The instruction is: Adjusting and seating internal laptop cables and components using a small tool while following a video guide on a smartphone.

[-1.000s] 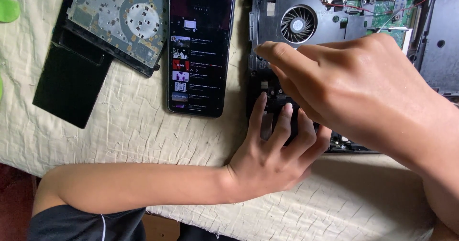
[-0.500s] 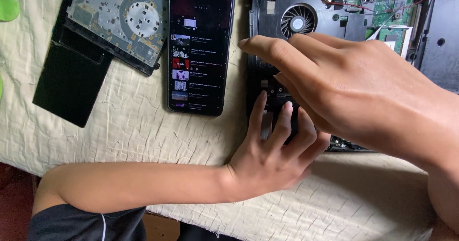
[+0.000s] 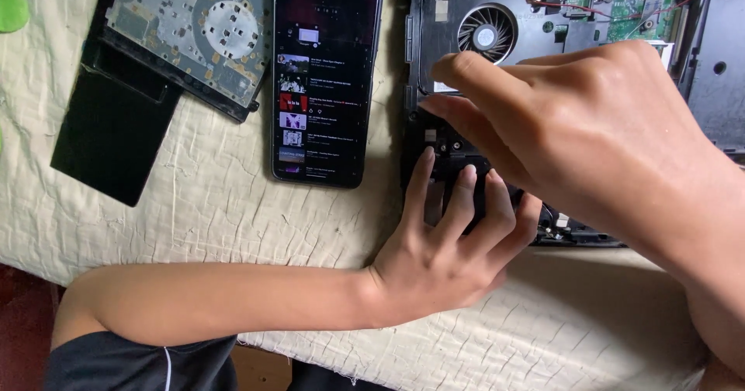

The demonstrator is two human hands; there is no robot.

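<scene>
An opened black laptop chassis (image 3: 434, 19) lies on a cream quilted cloth, its round cooling fan (image 3: 486, 32) and a green circuit board (image 3: 628, 15) exposed. My left hand (image 3: 450, 243) reaches in from the left with its fingers spread, the tips resting on the chassis's near left corner. My right hand (image 3: 574, 127) hovers over the chassis from the right, fingers bent and pointing left just below the fan. It hides the part under it, and whether it pinches anything does not show.
A lit black phone (image 3: 326, 73) lies left of the chassis. Further left sits a removed optical drive (image 3: 186, 34), metal side up, on a black flat panel (image 3: 116, 135). A green object (image 3: 12, 11) is at the left edge. The table's near edge runs along the bottom.
My right hand's fingertips reached a little left over the chassis, then drew back slightly right. My left hand has stayed in place on the chassis corner.
</scene>
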